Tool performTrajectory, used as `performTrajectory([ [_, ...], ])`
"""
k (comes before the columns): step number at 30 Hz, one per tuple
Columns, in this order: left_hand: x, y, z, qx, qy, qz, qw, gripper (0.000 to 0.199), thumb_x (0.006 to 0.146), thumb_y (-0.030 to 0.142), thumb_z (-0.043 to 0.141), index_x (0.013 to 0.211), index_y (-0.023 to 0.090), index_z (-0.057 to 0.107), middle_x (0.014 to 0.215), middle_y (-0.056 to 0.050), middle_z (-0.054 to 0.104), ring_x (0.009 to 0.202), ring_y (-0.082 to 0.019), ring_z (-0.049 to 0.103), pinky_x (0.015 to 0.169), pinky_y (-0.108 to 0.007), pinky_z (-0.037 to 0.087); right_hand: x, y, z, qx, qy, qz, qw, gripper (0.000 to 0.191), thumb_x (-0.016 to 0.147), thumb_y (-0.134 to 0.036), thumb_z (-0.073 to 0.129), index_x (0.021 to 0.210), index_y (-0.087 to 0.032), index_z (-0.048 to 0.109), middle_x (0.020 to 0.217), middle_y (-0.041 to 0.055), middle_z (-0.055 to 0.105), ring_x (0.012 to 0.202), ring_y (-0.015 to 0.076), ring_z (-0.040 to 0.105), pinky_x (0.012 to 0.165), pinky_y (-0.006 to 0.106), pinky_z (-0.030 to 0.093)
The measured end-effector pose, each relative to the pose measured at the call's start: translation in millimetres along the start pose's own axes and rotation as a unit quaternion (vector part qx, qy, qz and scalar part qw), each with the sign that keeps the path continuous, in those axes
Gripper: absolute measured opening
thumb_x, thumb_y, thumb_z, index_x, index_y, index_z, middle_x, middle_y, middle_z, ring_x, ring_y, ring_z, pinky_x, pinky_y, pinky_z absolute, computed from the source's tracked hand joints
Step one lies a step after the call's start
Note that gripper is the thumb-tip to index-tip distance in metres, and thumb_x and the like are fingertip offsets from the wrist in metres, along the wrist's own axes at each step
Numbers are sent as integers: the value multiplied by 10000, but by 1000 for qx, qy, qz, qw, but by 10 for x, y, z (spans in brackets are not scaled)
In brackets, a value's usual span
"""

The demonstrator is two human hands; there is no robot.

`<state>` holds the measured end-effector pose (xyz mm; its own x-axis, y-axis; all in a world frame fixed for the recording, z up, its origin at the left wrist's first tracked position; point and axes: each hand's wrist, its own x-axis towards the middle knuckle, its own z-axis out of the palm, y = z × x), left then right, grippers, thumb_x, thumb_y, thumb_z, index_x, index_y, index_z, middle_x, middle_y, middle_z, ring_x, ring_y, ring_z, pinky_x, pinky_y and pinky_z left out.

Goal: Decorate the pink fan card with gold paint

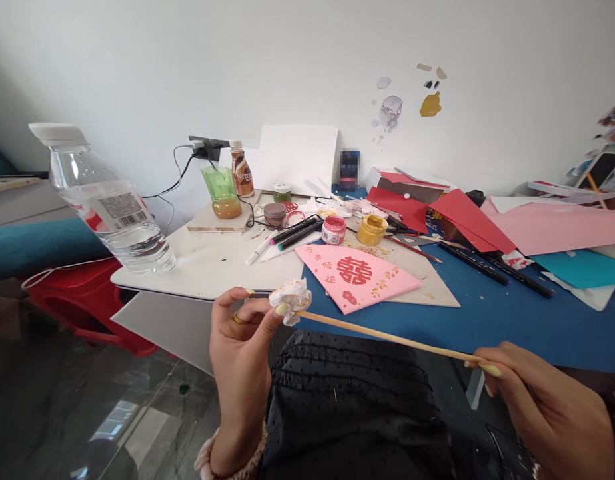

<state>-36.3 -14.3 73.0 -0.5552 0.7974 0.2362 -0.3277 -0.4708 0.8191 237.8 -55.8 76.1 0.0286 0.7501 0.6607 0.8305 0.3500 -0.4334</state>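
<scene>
Right hand (552, 393), grip pinching one end of a slim wooden stick (387, 338), left hand (244, 347), grip pinching crumpled white tissue (290, 295) at the stick's other end, blue bench (507, 327) beyond, pink double-happiness card (357, 275) on it, pink paint jar (334, 231) behind.

A brown bottle (243, 175) at the far left reads "NESC", its remaining letters unclear. A red 囍 sign (354, 270) stands on the pink paper (366, 287). The left water bottle (107, 200) bears a barcode (123, 211), its small print illegible.
</scene>
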Motion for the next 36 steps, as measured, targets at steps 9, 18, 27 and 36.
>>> performTrajectory([
  [9, 64, 2, -9, 42, 19, 43, 998, 409, 599, 167, 754, 892, 212, 474, 598, 77, 616, 567, -68, 579, 606, -156, 464, 88, 0, 165, 33, -10, 6, 999, 136, 758, -358, 596, 777, -230, 641, 667, -4, 649, 541, 119, 567, 473, 207, 419],
  [18, 4, -44, 21, 40, 2, 45, 998, 385, 625, 152, 736, 885, 215, 460, 609, 70, 616, 570, -68, 574, 603, -158, 477, -4, 18, 209, 104, -13, 54, 993, 275, 810, -338, 520, 580, -195, 570, 555, 11, 575, 507, 122, 539, 474, 219, 416],
  [27, -14, -34, 11, 34, 0, 55, 998, 365, 636, 155, 730, 870, 217, 457, 622, 68, 609, 567, -67, 568, 591, -159, 481, 55, 5, 217, 70, -51, -53, 995, 200, 809, -288, 513, 652, -219, 616, 598, 6, 647, 565, 142, 617, 568, 223, 488],
  [36, -72, 21, 73, 47, 8, 74, 996, 375, 639, 170, 736, 874, 227, 450, 620, 68, 616, 575, -90, 584, 597, -198, 495, 104, -13, 335, 87, -79, -36, 992, 153, 769, -307, 580, 652, -208, 588, 549, -17, 600, 470, 109, 548, 480, 207, 462],
])
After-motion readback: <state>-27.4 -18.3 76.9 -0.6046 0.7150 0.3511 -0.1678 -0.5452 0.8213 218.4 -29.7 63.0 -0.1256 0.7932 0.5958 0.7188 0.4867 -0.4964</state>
